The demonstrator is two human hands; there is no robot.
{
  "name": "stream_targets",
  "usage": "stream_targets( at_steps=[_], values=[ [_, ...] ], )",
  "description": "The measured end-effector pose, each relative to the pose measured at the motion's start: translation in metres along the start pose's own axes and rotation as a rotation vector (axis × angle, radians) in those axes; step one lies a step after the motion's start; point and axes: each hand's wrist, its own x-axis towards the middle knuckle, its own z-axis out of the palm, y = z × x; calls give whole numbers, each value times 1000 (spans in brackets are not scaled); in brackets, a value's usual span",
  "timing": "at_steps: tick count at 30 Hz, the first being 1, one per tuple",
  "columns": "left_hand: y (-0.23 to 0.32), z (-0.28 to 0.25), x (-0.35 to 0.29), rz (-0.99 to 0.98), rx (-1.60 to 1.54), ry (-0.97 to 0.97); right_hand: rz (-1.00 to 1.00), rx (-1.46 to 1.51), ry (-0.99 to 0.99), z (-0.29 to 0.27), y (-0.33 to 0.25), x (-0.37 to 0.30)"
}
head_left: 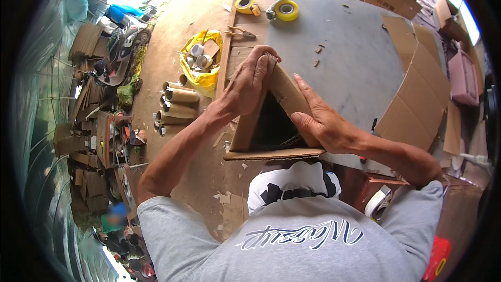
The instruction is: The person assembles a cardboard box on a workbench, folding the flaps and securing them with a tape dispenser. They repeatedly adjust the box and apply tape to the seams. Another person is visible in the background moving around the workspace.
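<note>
A folded piece of brown cardboard [289, 94] stands in front of me in a triangle, its peak pointing away and its inside dark. My left hand [253, 81] is closed round the peak, with the fingers bent over the corner. Along the right-hand panel lies my right hand [331, 125], its thumb at the inner edge and a finger stretched along the outer side, holding that panel. A flat cardboard edge [274, 154] forms the near side of the triangle. The fingers' undersides are hidden.
Yellow tape rolls [286, 10] and pliers [240, 33] lie on the grey tabletop [344, 47]. A large cardboard sheet [417, 89] leans at the right. Left of the table are a yellow bag [201, 75] of tape cores and several cardboard tubes [180, 95].
</note>
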Motion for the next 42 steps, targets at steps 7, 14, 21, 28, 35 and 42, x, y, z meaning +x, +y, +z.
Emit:
stream_targets(
  at_steps=[7, 14, 21, 28, 35, 42],
  values=[
    [-4, -2, -1, 57, 12, 4, -324, 214, 132, 3, -3, -25],
    [-6, 4, -3, 106, 33, 51, -441, -247, 413, 37, -12, -59],
    [-12, 3, -1, 35, 2, 78, -276, -250, 664, 63, -18, -42],
    [-24, 10, 1, 154, -61, 202, -80, 9, 738, 70, -33, -35],
    [-22, 11, 4, 135, -158, 137, 225, -21, 374, 32, -50, -28],
    [-49, 1, -65, 228, -631, -84, 242, 43, 309, 38, -57, -23]
  ],
)
